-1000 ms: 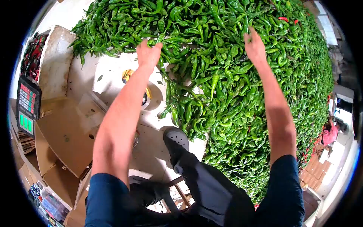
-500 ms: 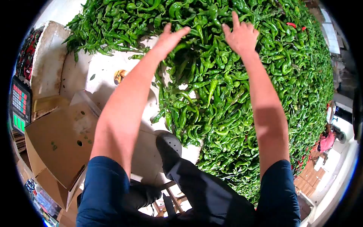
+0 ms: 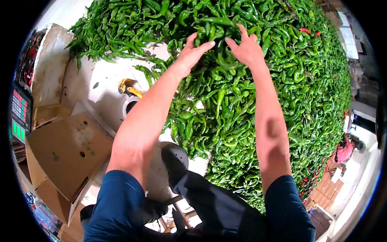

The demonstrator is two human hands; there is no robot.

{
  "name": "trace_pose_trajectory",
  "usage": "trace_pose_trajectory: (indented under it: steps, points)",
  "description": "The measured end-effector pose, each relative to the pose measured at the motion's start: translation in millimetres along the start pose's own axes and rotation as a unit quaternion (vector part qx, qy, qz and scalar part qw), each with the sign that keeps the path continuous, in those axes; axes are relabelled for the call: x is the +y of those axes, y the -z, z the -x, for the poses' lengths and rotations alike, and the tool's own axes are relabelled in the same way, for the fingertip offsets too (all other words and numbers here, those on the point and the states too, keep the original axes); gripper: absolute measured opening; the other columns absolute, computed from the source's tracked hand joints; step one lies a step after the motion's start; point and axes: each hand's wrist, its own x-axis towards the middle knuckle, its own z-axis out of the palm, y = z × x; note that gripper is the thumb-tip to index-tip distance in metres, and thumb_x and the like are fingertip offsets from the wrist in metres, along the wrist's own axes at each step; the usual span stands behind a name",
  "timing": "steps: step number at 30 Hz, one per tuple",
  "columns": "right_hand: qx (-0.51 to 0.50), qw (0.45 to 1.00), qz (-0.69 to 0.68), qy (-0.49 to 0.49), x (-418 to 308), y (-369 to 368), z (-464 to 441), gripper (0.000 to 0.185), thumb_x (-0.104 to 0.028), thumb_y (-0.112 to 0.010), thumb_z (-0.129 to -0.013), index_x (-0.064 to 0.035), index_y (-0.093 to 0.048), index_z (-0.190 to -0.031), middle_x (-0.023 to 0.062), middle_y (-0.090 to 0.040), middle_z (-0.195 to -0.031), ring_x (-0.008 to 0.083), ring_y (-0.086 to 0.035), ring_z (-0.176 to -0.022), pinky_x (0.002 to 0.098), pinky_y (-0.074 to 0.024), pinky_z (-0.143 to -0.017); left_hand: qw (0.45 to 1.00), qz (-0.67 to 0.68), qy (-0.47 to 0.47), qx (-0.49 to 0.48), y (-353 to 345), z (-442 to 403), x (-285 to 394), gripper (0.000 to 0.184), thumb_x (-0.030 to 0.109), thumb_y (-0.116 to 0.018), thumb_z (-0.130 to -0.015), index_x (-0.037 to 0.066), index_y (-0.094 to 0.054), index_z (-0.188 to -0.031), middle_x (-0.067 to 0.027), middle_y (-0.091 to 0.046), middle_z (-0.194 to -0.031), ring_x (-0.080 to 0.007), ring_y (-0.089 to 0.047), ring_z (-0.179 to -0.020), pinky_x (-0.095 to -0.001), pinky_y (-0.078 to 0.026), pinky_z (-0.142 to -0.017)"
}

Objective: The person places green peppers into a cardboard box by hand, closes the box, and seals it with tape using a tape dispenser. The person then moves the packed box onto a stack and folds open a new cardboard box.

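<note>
A large heap of long green peppers (image 3: 238,125) spreads in front of me. My left hand (image 3: 193,55) is at its upper part, thumb and a finger spread apart, touching peppers. Facing it, my right hand (image 3: 246,50) also has thumb and fingers apart. Several loose green peppers (image 3: 211,31) lie in the gap between and just beyond the hands. Some fingertips are hidden among the peppers, and neither hand is closed around one.
At left stand an open cardboard box (image 3: 68,149), a scale with keypad and green display (image 3: 19,111) and a worn white foam box (image 3: 50,64). A yellow-handled tool (image 3: 130,87) lies on the white floor beside a white ring (image 3: 125,107). My dark shoe (image 3: 175,157) borders the heap.
Both hands have come closer together and nearer to me. Peppers between them have shifted. The view has moved slightly, and more of the yellow-handled tool shows.
</note>
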Motion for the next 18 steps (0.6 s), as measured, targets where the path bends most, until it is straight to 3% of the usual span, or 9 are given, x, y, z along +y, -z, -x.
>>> trace_pose_trajectory:
  steps: [3,5,8,11,12,13,15,16,18]
  points:
    - [0.011,0.999,-0.053,0.007,6.8,-7.3,44.4,0.066,-0.047,-0.064,-0.092,-0.0240,-0.040,-0.149,0.0331,-0.050,-0.131,0.0524,-0.062,-0.109,0.0541,-0.0527,-0.093,0.996,-0.006,0.014,-0.091,-12.5,37.6,-2.8,0.109,0.045,-0.083,-0.080,0.008,-0.020,-0.160,-0.0254,-0.043,-0.152,-0.0327,-0.044,-0.139,-0.0434,-0.033,-0.118]
    - [0.042,0.996,-0.071,0.028,10.8,-15.2,74.4,0.060,-0.037,-0.065,-0.091,-0.0238,-0.043,-0.145,0.0326,-0.049,-0.133,0.0529,-0.061,-0.109,0.0547,-0.0531,-0.092,0.961,-0.258,0.090,0.050,-33.5,55.2,-34.2,0.103,0.039,-0.083,-0.081,0.009,-0.024,-0.159,-0.0241,-0.044,-0.151,-0.0324,-0.048,-0.135,-0.0416,-0.038,-0.115]
    - [0.091,0.992,-0.067,0.053,6.9,-21.9,121.3,0.053,-0.025,-0.064,-0.091,-0.0105,-0.045,-0.139,0.0305,-0.046,-0.137,0.0513,-0.059,-0.114,0.0544,-0.0533,-0.092,0.994,-0.069,0.039,-0.079,-45.6,116.2,-40.2,0.093,0.028,-0.084,-0.078,0.008,-0.035,-0.155,-0.0198,-0.048,-0.150,-0.0326,-0.048,-0.136,-0.0410,-0.039,-0.115]
    - [0.111,0.987,-0.027,0.111,18.4,-45.0,168.9,0.050,-0.020,-0.064,-0.091,-0.0079,-0.048,-0.137,0.0282,-0.047,-0.138,0.0507,-0.058,-0.116,0.0543,-0.0517,-0.095,0.975,-0.160,-0.079,-0.134,-40.6,148.0,-76.5,0.094,0.025,-0.082,-0.083,0.012,-0.028,-0.159,-0.0135,-0.054,-0.139,-0.0189,-0.058,-0.107,-0.0335,-0.049,-0.097]
    - [0.047,0.996,-0.066,0.046,15.9,-43.2,186.8,0.051,-0.019,-0.064,-0.091,-0.0078,-0.048,-0.138,0.0279,-0.048,-0.139,0.0508,-0.057,-0.117,0.0541,-0.0511,-0.097,0.971,-0.162,-0.084,-0.153,-35.8,160.4,-85.2,0.095,0.024,-0.081,-0.084,0.014,-0.026,-0.160,-0.0114,-0.056,-0.136,-0.0144,-0.062,-0.097,-0.0310,-0.052,-0.090]
    - [-0.019,0.994,-0.105,-0.022,13.4,-41.7,204.6,0.052,-0.019,-0.065,-0.091,-0.0077,-0.048,-0.139,0.0277,-0.048,-0.140,0.0510,-0.056,-0.119,0.0538,-0.0504,-0.098,0.977,-0.107,-0.021,-0.183,-32.7,171.9,-87.1,0.096,0.024,-0.081,-0.086,0.015,-0.023,-0.162,-0.0112,-0.055,-0.140,-0.0147,-0.062,-0.100,-0.0324,-0.052,-0.093]
    - [-0.011,0.995,-0.095,-0.013,28.4,-49.6,228.3,0.048,-0.020,-0.066,-0.092,-0.0049,-0.054,-0.136,0.0270,-0.050,-0.143,0.0474,-0.057,-0.123,0.0490,-0.0501,-0.101,0.973,-0.082,0.049,-0.210,-25.4,188.9,-88.5,0.098,0.020,-0.080,-0.088,0.017,-0.017,-0.163,-0.0112,-0.052,-0.146,-0.0160,-0.063,-0.105,-0.0348,-0.051,-0.098]
    - [-0.014,0.988,-0.147,-0.038,37.6,-46.6,228.8,0.047,-0.019,-0.066,-0.092,-0.0020,-0.055,-0.135,0.0274,-0.052,-0.141,0.0453,-0.057,-0.124,0.0473,-0.0497,-0.102,0.980,-0.108,-0.008,-0.168,-23.8,188.9,-93.4,0.098,0.018,-0.080,-0.089,0.016,-0.017,-0.163,-0.0129,-0.053,-0.145,-0.0167,-0.064,-0.106,-0.0348,-0.051,-0.098]
    - [0.012,0.978,-0.197,-0.071,67.6,-42.9,221.4,0.049,-0.018,-0.067,-0.093,0.0047,-0.054,-0.135,0.0277,-0.055,-0.139,0.0418,-0.057,-0.126,0.0443,-0.0470,-0.106,0.992,-0.045,0.074,-0.094,-21.7,190.9,-93.3,0.097,0.014,-0.079,-0.088,0.012,-0.017,-0.162,-0.0182,-0.058,-0.138,-0.0200,-0.065,-0.111,-0.0348,-0.052,-0.097]
